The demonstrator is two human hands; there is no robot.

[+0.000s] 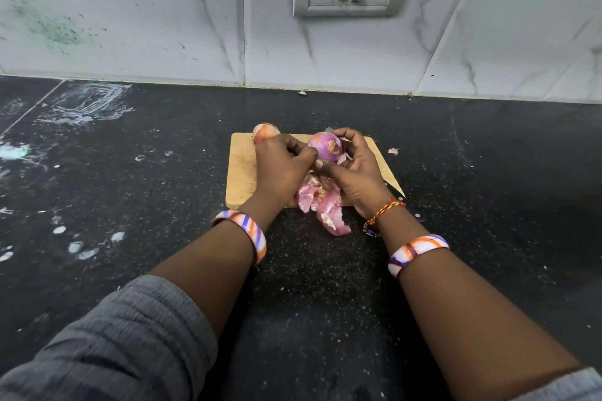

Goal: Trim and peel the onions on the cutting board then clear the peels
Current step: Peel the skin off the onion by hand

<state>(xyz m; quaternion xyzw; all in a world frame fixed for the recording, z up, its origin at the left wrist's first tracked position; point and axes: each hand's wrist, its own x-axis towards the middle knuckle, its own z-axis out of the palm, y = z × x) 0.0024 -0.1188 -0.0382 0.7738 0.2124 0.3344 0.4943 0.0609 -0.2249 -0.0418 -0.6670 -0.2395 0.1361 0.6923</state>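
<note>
Unpeeled onion (265,136) sits at 11 o'clock on the cutting board (240,172), dry papery skin intact; root–stem axis cannot be read, the left hand hides most of it.

Left hand (280,169): fingers curled, tips pinching at the left flank of the purple onion (325,146), apparently on a flap of skin. Right hand (353,169): cupped round that onion from the right and below, gripping it. Onion is held just above the board, toward 12–1 o'clock.

Handling, judged: firm, fairly light, round; bared flesh glossy, likely slippery, so a cupped hold round the widest part suits better than fingertip pressure. One patch of tan skin remains on the side facing the camera; it is thin, brittle, and best lifted from its edge. Long axis seems tilted, one trimmed end up and away; not certain.

Loose peels (321,202) lie at 6 o'clock, spilling off the board's near edge onto the counter (163,172). One scrap (393,150) lies on the counter at 2 o'clock.
</note>
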